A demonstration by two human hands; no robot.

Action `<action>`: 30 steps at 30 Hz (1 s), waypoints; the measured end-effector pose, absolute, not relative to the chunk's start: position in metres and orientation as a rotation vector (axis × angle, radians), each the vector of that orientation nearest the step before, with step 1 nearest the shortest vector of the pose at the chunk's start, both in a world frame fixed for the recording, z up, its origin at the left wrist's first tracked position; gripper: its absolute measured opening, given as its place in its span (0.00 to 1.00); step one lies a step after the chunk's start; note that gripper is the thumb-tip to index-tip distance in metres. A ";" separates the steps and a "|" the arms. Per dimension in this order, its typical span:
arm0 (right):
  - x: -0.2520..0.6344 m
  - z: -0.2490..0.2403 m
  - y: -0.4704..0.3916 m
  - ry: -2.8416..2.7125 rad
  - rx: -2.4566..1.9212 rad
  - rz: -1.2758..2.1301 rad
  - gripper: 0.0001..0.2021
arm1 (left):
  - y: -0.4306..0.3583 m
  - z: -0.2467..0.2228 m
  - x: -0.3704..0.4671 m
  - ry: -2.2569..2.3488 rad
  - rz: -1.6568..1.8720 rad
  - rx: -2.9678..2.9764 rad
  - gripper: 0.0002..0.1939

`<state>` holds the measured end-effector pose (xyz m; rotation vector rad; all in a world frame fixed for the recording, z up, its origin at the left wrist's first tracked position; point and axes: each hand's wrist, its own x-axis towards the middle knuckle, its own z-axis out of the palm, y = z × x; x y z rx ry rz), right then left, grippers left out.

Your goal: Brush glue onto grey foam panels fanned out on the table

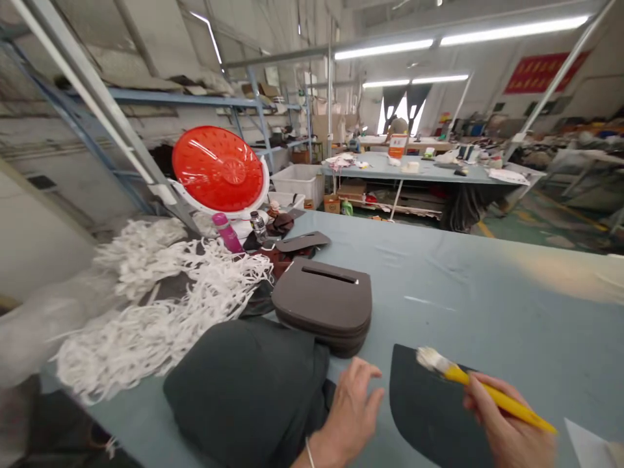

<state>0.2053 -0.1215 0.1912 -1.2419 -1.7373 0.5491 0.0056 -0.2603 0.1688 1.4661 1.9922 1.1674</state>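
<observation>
My right hand (pixel 511 422) holds a brush (pixel 502 400) with a yellow handle; its pale bristles are over the upper edge of a dark, curved flat piece (pixel 433 413) on the table. My left hand (pixel 353 406) is between that piece and a heap of dark green fabric (pixel 248 390), its fingers apart and holding nothing. A stack of brown rounded panels (pixel 324 299) lies beyond my left hand, the top one with a long slot.
White cord (pixel 195 292) is piled at the left of the blue-grey table (pixel 468 286). A pink bottle (pixel 227 233), a clear bottle (pixel 258 227) and a red basket (pixel 219 169) stand behind. White corner at lower right (pixel 587 445).
</observation>
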 end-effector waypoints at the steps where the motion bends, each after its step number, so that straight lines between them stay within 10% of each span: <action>1: 0.161 0.202 -0.128 -1.737 -1.222 0.709 0.19 | -0.264 0.174 -0.022 2.121 1.198 1.478 0.12; 8: -0.105 0.230 -0.159 -1.852 -0.754 1.228 0.14 | -0.269 0.155 -0.150 2.625 1.099 1.675 0.18; 17: -0.242 0.202 -0.126 -2.100 -0.705 0.914 0.13 | -0.269 0.135 -0.170 2.594 1.096 1.684 0.20; 30: -0.054 0.192 -0.033 -1.675 -1.444 0.411 0.19 | -0.252 0.139 -0.162 2.733 0.907 1.683 0.17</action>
